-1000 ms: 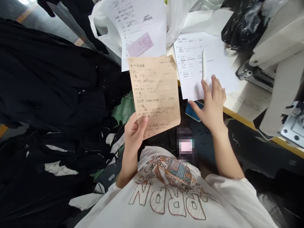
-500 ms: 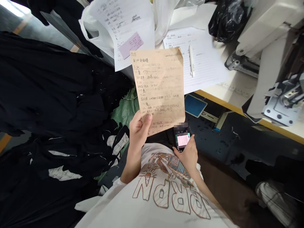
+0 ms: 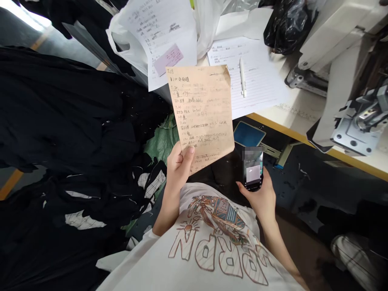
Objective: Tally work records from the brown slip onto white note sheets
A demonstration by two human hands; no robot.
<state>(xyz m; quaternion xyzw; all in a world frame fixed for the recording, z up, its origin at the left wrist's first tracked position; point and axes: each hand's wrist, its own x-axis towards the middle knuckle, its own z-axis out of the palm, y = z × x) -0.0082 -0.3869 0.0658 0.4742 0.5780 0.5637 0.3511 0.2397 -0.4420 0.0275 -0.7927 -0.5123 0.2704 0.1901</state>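
My left hand [image 3: 178,165] pinches the lower left corner of a brown handwritten sheet [image 3: 201,113] and holds it upright in front of me. My right hand [image 3: 261,197] is wrapped round a black phone [image 3: 252,168] with its screen lit, held just right of the sheet and above my lap. Beyond the sheet, a lined white page [image 3: 257,76] lies on the sewing table [image 3: 306,117] with a white pen [image 3: 242,76] on top of it.
A big heap of black fabric [image 3: 66,121] fills the left side. White sheets and a white plastic bag [image 3: 157,36] hang at the table's end. A black bag [image 3: 287,24] and a sewing machine [image 3: 348,81] stand at the right. A blue panel [image 3: 248,134] sits under the table edge.
My right hand left the lined page on the table, dropped to my lap, picked up the phone and now lifts it beside the brown sheet. The left hand has barely moved.
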